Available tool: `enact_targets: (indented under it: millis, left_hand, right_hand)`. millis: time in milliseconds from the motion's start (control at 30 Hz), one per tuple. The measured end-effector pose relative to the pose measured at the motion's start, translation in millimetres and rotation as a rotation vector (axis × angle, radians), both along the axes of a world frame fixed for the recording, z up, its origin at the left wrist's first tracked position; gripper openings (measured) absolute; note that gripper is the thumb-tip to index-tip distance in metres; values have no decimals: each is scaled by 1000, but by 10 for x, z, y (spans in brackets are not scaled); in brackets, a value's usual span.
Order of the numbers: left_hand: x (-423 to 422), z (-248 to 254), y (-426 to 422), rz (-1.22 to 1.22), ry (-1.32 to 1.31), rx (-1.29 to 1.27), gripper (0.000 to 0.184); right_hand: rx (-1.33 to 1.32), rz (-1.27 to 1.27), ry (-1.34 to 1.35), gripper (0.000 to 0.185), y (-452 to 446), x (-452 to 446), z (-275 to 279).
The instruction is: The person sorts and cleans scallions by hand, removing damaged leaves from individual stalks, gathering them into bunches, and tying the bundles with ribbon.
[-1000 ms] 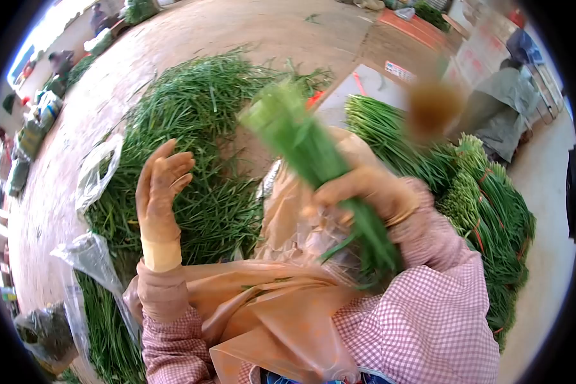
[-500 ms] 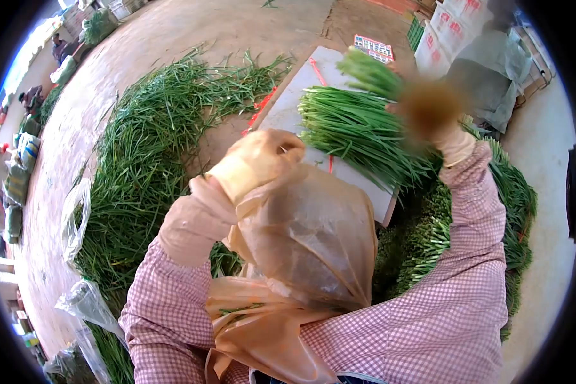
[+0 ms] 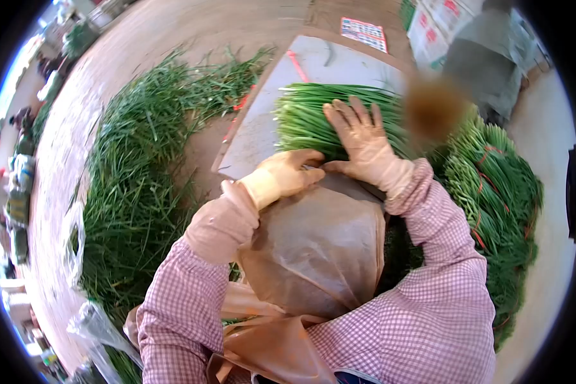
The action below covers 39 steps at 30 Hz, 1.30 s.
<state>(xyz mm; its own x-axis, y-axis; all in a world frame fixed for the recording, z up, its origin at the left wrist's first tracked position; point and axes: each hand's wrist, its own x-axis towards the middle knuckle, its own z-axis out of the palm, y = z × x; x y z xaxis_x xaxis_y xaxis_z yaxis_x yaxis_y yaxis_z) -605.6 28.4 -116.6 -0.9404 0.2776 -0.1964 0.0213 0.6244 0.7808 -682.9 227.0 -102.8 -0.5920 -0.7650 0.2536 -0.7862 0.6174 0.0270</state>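
Observation:
A thick bunch of long green stalks [image 3: 307, 118] lies across a pale board [image 3: 262, 112], pale ends to the left. My right hand [image 3: 358, 137], in a cream glove, rests spread on top of the bunch. At the bunch's lower edge is my left hand [image 3: 285, 174], gloved too, its fingers bent with the thumb close to them; what is between them, if anything, is hidden. A red strip [image 3: 296, 66] crosses the board's upper part. Below both hands, a brown plastic apron [image 3: 313, 243] covers my knee.
Loose green leaves [image 3: 134, 173] are heaped on the floor at the left. Tied green bundles [image 3: 493, 185] are stacked at the right. White boxes [image 3: 432, 32] and a grey-covered shape [image 3: 486, 61] stand at the upper right. A brown blur hides part of the view near the bunch's right end.
The bunch my right hand held up a second ago has gone to the board. My right hand has come back left onto the stalks, and my left hand has moved to their lower edge.

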Motion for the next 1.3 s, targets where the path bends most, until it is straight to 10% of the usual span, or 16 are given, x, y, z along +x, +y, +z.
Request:
enact_targets:
  millis: [233,300,400,700,933,1300]
  left_hand:
    - [117,920,169,186,-44,-130,36]
    - [-31,858,99,-22,577,-414,55]
    - [-253,708,185,-200,802,-698,83]
    - [-462,244,134,-191,632,-826,114]
    - [-532,174,103,-126,628,-693,111]
    - [-543,180,139,-129,591,-791,121]
  right_hand:
    - [-85,-56,-74,104,-75,-44,-131]
    - [-62,-57,-158,102,-89,-43,-97]
    - [-58,-49,-160,102,-47,-117,-128]
    - [68,-75,-160,105,0,-235,20]
    - [2,226,-143,16,-65,223,286]
    - [102,-129,-348,22,346,107,223]
